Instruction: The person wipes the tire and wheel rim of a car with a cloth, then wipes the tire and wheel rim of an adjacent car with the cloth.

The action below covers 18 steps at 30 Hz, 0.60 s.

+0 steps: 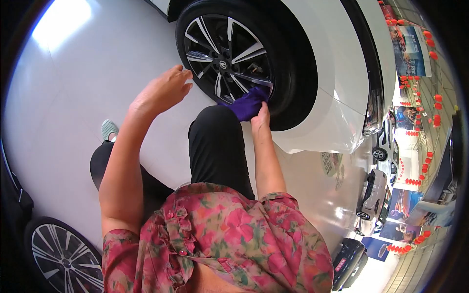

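Note:
My right hand (261, 116) holds a bunched purple cloth (247, 104) against the lower edge of a car wheel (223, 64) with black and silver spokes. The cloth lies over the rim and covers part of it, and hides some of that hand's fingers. To the left of the tyre, my left hand (168, 88) is raised with its fingers loosely bent and apart; nothing shows in it. The wheel belongs to a white car (337, 73), whose body panel curves around the tyre.
My bent knee (215, 122) is close below the wheel. A second car's wheel (66, 262) stands at the lower left. More parked cars (375, 195), posters (410, 51) and red hanging decorations are at the right. The floor (63, 127) is pale and shiny.

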Tool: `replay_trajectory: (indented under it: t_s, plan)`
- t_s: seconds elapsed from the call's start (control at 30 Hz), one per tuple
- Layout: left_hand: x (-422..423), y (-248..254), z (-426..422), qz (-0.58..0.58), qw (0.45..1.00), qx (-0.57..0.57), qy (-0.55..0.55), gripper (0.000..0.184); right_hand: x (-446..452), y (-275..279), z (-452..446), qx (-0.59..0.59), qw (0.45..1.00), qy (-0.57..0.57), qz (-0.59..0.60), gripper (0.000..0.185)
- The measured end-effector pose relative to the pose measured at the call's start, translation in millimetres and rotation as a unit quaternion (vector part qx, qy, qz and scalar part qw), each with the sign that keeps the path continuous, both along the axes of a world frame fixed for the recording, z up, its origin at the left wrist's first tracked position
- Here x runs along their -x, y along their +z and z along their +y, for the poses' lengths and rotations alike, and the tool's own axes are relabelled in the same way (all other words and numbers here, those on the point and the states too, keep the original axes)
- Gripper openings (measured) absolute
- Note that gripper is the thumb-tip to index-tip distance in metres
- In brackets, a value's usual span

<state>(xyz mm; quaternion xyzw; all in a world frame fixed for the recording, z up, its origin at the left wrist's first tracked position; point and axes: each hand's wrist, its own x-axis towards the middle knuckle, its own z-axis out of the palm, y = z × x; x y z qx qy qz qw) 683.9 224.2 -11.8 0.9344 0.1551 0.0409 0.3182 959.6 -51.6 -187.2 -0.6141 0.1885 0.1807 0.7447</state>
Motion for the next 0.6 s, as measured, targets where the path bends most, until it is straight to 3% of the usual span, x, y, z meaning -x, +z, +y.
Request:
replay_trajectory:
  t_s: [0.17,0.27,0.3,0.6]
  plan:
    - [5,-2,1,-0.005,1.0,-0.014,0.017,0.028,21,-28,-37,0.116,0.988,-0.076,0.064,0.046]
    - [2,0,0,0.027,0.999,-0.01,0.023,0.028,26,-14,-40,0.114,0.993,-0.041,-0.013,0.043]
    - [0,1,0,0.03,0.999,-0.012,0.02,0.028,10,-34,-49,0.117,0.992,-0.022,-0.036,0.044]
    - [-2,-6,0,0.034,0.999,-0.009,0.026,0.028,-5,-83,-15,0.117,0.992,-0.039,0.001,0.045]
